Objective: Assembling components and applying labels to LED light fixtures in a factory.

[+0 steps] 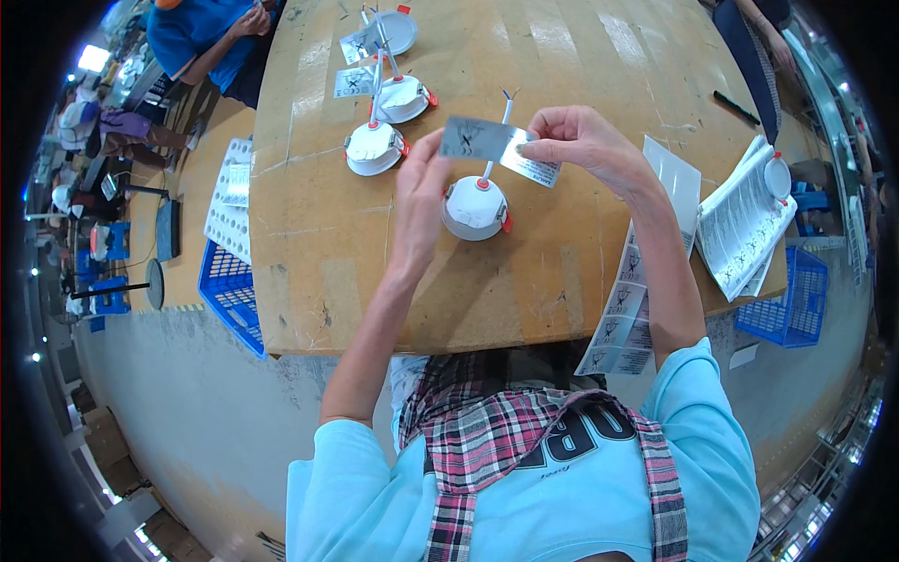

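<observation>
A silvery rectangular label (496, 150) is being held up above the tabletop (318, 253), stretched between both hands. It is looking thin and glossy, grey with small dark printing, and it is bending slightly along its length, its left part flatter and its right part tilting down toward the right. It is hovering just over a round white downlight fitting (476, 208) that is sitting on the brown cardboard-covered tabletop, with an orange spring clip at its side and a white cable rising from its middle behind the label.

The left hand (419, 192) is reaching up from the lower edge, forearm nearly straight, fingers closed together, with the thumb and fingertips pinching the label's left end. The right hand (582, 140) is coming in from the right with the wrist bent, thumb and forefinger pinching the label's right portion while the other fingers are curling loosely above it.

Three more white fittings (375, 148) are lying further up the tabletop, some with labels on them. A strip of printed label sheets (626, 314) is hanging over the near right edge, beside a stack of printed leaflets (744, 225). A blue plastic crate (229, 290) is standing left of the tabletop.
</observation>
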Available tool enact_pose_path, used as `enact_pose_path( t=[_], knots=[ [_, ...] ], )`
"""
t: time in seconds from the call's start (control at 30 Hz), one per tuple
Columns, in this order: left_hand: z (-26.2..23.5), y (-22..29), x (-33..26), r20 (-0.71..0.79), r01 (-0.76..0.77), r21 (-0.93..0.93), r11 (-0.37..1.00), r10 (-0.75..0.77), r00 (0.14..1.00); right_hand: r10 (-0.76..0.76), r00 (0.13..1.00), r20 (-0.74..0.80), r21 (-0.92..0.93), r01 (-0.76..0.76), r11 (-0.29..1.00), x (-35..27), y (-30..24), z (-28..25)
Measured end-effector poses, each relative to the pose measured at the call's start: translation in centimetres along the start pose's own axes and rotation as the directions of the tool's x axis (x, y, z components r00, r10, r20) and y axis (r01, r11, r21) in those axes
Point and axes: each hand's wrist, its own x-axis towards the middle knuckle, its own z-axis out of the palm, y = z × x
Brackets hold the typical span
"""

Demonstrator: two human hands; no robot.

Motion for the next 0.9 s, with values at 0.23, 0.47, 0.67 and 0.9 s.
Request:
enact_pose_path(
  t=[0.23, 0.47, 0.67, 0.9],
  knots=[
    [-0.6, 1.7, 0.9, 0.137, -0.005, -0.082, 0.997, 0.017, 0.99, 0.006, 0.999, -0.053, -0.023, -0.007, 1.0, -0.1, 0.1, 0.1],
    [0.2, 2.5, 2.0, 0.202, -0.015, 0.099, 0.995, -0.006, 0.979, 0.033, 0.983, -0.183, -0.077, -0.048, 0.996, -0.1, 0.2, 0.2],
    [0.5, 2.2, 3.4, 0.174, -0.047, 0.351, 0.935, -0.016, 0.985, 0.0, 0.982, -0.187, -0.071, -0.014, 0.997, 0.0, 1.0, -0.1],
    [-1.4, 0.2, 5.5, 0.174, 0.131, 0.11, 0.985, -0.148, 0.974, 0.038, 0.986, -0.164, -0.103, -0.055, 0.993, 0.3, 1.1, -0.1]
  ],
)
